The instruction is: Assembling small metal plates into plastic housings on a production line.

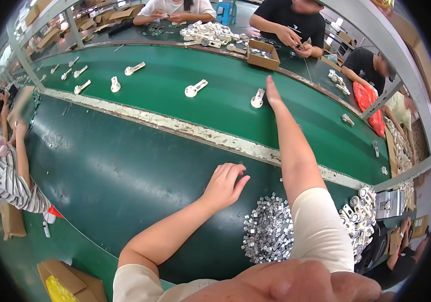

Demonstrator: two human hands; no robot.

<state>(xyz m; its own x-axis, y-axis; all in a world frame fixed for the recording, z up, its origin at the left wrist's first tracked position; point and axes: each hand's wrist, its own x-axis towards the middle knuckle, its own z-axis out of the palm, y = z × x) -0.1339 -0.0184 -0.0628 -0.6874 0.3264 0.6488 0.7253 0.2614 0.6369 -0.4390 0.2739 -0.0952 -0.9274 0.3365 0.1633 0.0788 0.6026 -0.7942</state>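
Observation:
My right hand (273, 91) reaches out over the green conveyor belt (160, 105), fingers straight and seen edge-on. Just left of it on the belt lies a white plastic part with a round end and a short arm (257, 98); a narrow gap seems to separate them. My left hand (227, 185) is over the dark green worktable (125, 166), holding nothing, with its thumb apart from loosely bent fingers. A heap of small silvery metal pieces (267, 231) sits on the table between my forearms, partly hidden by my right sleeve.
A worn pale rail (175, 128) divides table from belt. Several similar white parts lie along the belt, one left of centre (196, 88). More white parts (359, 214) are piled at my right. A cardboard box (263, 54) stands on the far edge, where people work.

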